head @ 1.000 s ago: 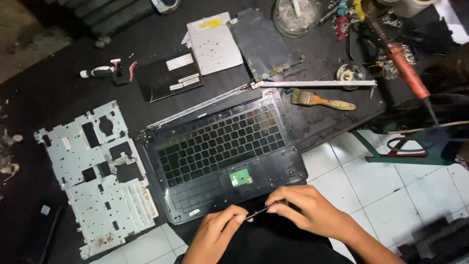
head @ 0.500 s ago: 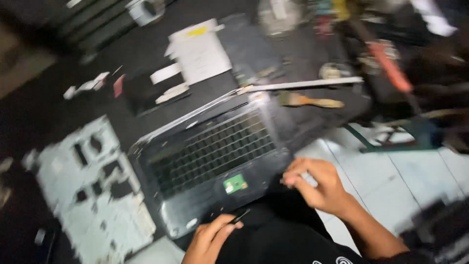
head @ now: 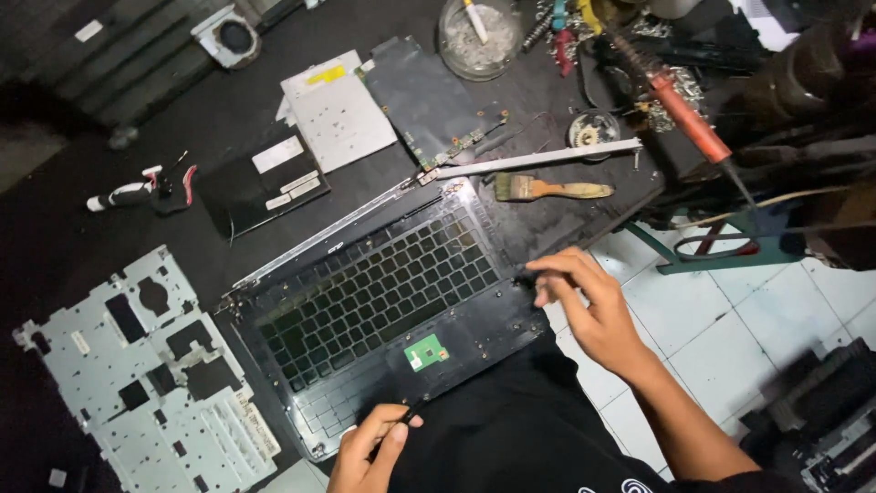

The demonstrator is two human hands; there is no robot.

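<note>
The laptop palmrest with keyboard (head: 383, 301) lies on the dark workbench (head: 55, 228), its near edge at the person's lap. The left hand (head: 370, 449) pinches a thin black tool (head: 412, 414) at that edge; the right hand's (head: 593, 306) loosely curled fingers touch the right corner. Prying looks underway; next, careful leverage.

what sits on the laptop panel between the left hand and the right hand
In the head view, a small green circuit board on the dark laptop panel lies between the left hand and right hand.
</note>
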